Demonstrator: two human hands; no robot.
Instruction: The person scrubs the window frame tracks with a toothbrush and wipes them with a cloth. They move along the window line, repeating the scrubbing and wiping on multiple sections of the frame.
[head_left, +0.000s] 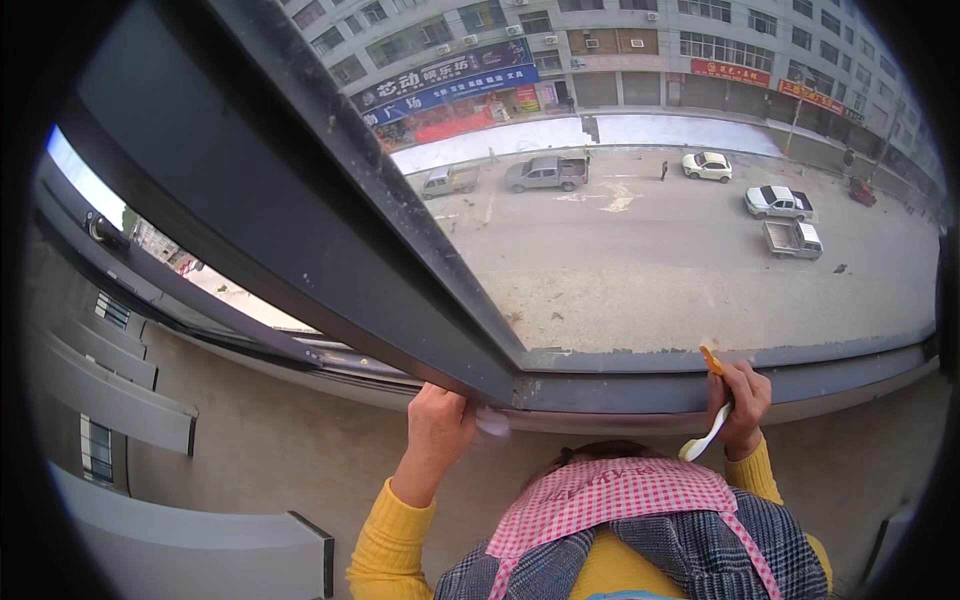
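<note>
In my right hand (739, 405) is a small brush like a toothbrush (709, 441). Its white neck and pale bristles hang down towards my chest, and an orange end (711, 361) sticks up above my fingers, against the lower rail of a window frame (637, 388). My left hand (439, 431) is closed at the underside of the dark grey frame, near its lower corner. Beside those fingers shows a pale, blurred, soft-looking thing (492, 426), perhaps a cloth; the grip on it is partly hidden by the frame.
A thick dark sash post (300, 225) slants across the upper left. Further left is a gap with a window latch (105, 229). Beyond the glass lies a street (600, 262) far below, with parked vehicles and people. Grey wall ledges (187, 547) stand at lower left.
</note>
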